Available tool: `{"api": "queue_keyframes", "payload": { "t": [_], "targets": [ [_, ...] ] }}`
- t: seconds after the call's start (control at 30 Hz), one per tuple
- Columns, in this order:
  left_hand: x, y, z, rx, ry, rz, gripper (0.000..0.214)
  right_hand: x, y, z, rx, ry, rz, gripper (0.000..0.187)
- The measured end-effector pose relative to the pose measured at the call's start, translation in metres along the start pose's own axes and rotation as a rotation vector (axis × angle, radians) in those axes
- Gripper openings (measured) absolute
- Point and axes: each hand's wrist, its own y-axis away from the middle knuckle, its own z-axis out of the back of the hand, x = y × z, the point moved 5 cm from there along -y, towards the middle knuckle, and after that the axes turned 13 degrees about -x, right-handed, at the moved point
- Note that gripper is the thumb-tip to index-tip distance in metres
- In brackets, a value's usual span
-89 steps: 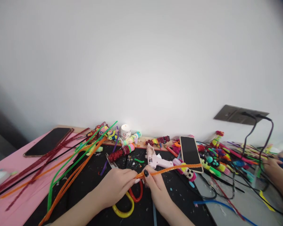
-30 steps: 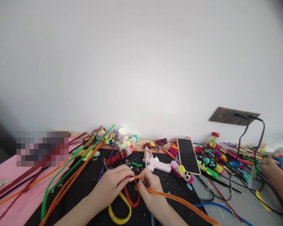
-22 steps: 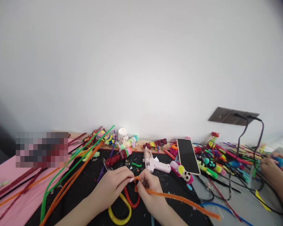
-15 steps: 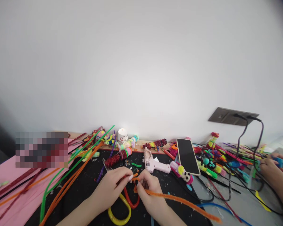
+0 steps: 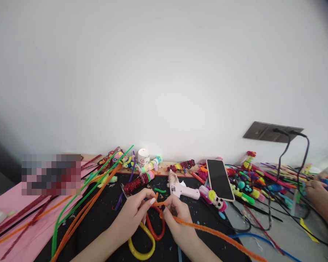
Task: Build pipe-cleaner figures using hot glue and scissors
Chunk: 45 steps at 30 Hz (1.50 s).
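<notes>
Swung down since three seconds ago, the long tail of our orange pipe cleaner now trails off to the lower right of our fingers instead of reaching over the phone; its short bent tip stands steeper than half a second ago. Fingers of our left hand and right hand pinch it close together, the tip poking up in the small gap between them.

From here, a loose pinch could let the bend spring open, since its wire is probably stiff, and working one spot too often could weaken it. Dragging the tail about could snag the blue pipe cleaner right of our fingers. Dipping low could knock the scissors under our fingers, and the glue gun just beyond our right fingers might burn us if hot, which we cannot tell.

Counting around our fingers: one orange piece held, one pair of scissors, one glue gun, one unblurred phone beyond to the right, one spotted figure before it, two dark red glitter rolls beyond, one white cup past those, two green strands to the left; the heaped stems farther right are too tangled to count
</notes>
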Motion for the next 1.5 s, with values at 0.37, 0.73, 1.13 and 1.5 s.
{"api": "queue_keyframes", "payload": {
  "t": [0.37,0.73,1.13,1.5],
  "targets": [
    [-0.01,0.0,0.002,0.088,-0.129,-0.101,0.027,-0.004,-0.003,0.002,-0.059,-0.079,-0.06,0.015],
    [-0.009,0.002,0.001,0.073,-0.135,-0.145,0.028,0.0,-0.003,0.001,-0.057,-0.059,-0.044,0.016],
    [-0.003,0.0,0.002,0.002,-0.071,-0.146,0.026,-0.005,-0.002,0.002,-0.059,-0.074,-0.06,0.016],
    [0.001,-0.001,0.001,0.011,-0.056,-0.112,0.018,-0.007,-0.002,0.001,-0.064,-0.115,-0.103,0.017]
  ]
}}
